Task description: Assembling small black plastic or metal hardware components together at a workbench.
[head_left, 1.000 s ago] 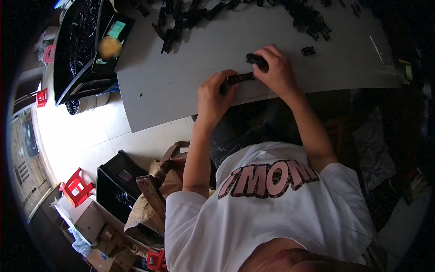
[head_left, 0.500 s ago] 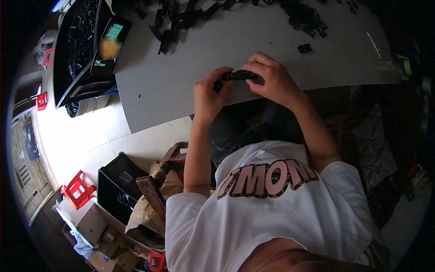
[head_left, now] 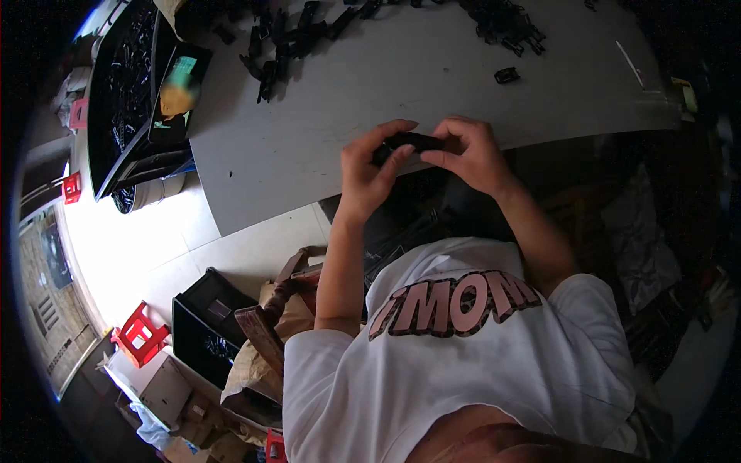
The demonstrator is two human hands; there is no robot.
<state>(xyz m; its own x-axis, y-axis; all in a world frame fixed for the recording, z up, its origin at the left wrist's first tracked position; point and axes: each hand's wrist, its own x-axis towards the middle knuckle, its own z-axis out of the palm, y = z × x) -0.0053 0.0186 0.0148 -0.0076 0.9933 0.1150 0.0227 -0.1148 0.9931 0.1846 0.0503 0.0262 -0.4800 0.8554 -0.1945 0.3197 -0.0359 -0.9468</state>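
Black plastic part (head_left: 409, 143) gripped between both hands above the near edge of the grey worktop (head_left: 309, 131).

The left hand (head_left: 370, 166) is clenched on one end and the right hand (head_left: 471, 154) on the other; a heap of black parts (head_left: 309, 31) is seen further back, a single small piece (head_left: 506, 75) apart.

Both hands pinch a matt black plastic part (head_left: 413, 143) above the smooth, dull grey table (head_left: 324, 116).
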